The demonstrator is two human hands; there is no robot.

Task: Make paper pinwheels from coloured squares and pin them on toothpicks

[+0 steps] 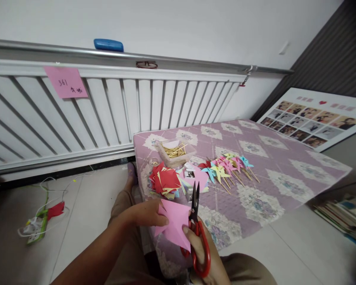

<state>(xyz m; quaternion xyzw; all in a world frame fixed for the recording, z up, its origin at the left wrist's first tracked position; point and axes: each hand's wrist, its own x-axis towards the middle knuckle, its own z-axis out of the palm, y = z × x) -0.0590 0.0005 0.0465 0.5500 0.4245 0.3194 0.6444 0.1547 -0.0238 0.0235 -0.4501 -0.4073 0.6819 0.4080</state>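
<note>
A pink paper square (175, 225) with slits cut into it is held over the near edge of the table. My left hand (151, 213) pinches its left side, thumb on top. Hooked in my right hand (200, 245) are red-handled scissors (195, 206), blades pointing away and slightly apart. The right thumb also presses on the paper's right part. Just beyond lie a stack of red cut paper (165, 180) and pale paper sheets (197, 178). Several finished paper pinwheels (221, 170) on sticks lie in a row to the right.
A clear plastic box (178, 158) of wooden sticks and a tape roll (154, 161) stand on the flowered tablecloth (255, 190). Behind is a white radiator (166, 103) bearing glasses (146, 64). A photo board (311, 118) leans at right; a power strip (38, 227) with cords lies on the floor.
</note>
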